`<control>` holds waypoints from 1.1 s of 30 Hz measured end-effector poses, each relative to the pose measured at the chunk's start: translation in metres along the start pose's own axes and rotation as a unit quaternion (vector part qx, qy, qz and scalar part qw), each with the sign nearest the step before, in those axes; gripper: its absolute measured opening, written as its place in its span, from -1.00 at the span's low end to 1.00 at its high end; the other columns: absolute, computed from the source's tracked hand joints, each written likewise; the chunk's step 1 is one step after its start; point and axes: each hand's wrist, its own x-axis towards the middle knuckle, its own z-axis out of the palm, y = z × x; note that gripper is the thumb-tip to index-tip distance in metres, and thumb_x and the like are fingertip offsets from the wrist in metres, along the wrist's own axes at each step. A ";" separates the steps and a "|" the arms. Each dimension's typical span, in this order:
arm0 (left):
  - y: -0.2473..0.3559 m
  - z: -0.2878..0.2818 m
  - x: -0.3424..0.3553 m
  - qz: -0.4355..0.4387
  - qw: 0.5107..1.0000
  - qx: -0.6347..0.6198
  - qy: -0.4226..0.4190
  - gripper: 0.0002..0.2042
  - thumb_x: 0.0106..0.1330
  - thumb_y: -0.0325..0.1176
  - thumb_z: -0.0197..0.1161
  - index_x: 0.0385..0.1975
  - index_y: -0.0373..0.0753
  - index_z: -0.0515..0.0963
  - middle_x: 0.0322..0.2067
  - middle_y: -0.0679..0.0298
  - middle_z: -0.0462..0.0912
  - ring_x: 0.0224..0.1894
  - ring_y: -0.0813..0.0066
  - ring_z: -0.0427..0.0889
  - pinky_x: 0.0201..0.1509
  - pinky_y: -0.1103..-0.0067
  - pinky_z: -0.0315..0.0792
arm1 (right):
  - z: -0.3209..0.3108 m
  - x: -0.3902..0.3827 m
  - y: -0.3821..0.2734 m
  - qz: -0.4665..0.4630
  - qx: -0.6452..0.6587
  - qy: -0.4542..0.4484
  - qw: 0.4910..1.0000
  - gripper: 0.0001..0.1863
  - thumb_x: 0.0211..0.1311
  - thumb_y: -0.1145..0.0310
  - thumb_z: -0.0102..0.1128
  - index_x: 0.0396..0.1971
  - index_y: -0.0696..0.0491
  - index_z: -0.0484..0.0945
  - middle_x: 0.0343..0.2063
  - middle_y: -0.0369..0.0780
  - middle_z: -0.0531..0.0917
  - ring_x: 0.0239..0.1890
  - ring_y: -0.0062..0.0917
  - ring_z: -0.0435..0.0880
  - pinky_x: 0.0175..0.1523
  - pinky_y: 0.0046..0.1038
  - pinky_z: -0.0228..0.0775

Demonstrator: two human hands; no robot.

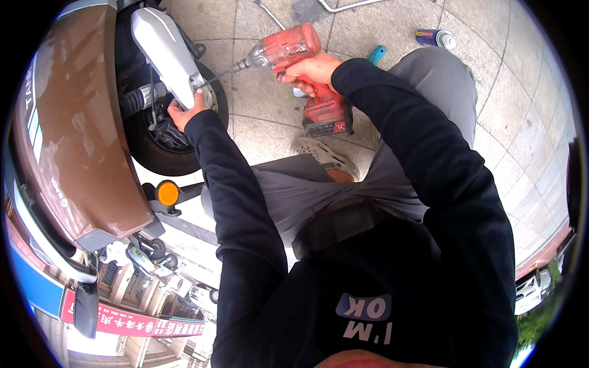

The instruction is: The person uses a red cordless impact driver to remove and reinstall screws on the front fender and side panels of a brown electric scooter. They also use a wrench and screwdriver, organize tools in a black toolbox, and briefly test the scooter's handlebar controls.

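My right hand [316, 69] is wrapped round the handle of a red cordless impact driver [287, 48], worn and smudged, with its battery pack [328, 119] toward me. A long thin bit [222, 76] runs left from its chuck to the wheel's hub area; whether its tip sits in a fastener is too small to tell. My left hand [188, 113] grips the lower end of a silver-white cover [161, 50] on a brown scooter [92, 135], thumb on top near the bit's tip. Behind that hand are the black tyre [164, 161] and part of a brake disc [213, 98].
A spray can [434, 38] lies on the paving at the far right. A teal-handled tool [377, 55] is beyond my right forearm. Farther off lie a metal rod [270, 13] and a bent metal bar [343, 7]. An orange reflector [167, 192] juts from the scooter beside my left arm.
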 end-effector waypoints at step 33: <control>0.044 0.065 -0.222 -0.399 0.794 -0.363 -0.281 -0.11 0.13 -0.09 0.51 0.32 -0.42 0.14 0.24 -0.08 0.33 0.24 0.17 0.42 0.26 0.36 0.38 | 0.011 0.004 -0.028 0.100 0.094 -0.002 0.990 -0.59 0.27 0.20 0.23 0.05 0.06 0.51 -0.69 -0.37 0.34 -0.72 -0.71 0.24 -0.54 -0.56 0.17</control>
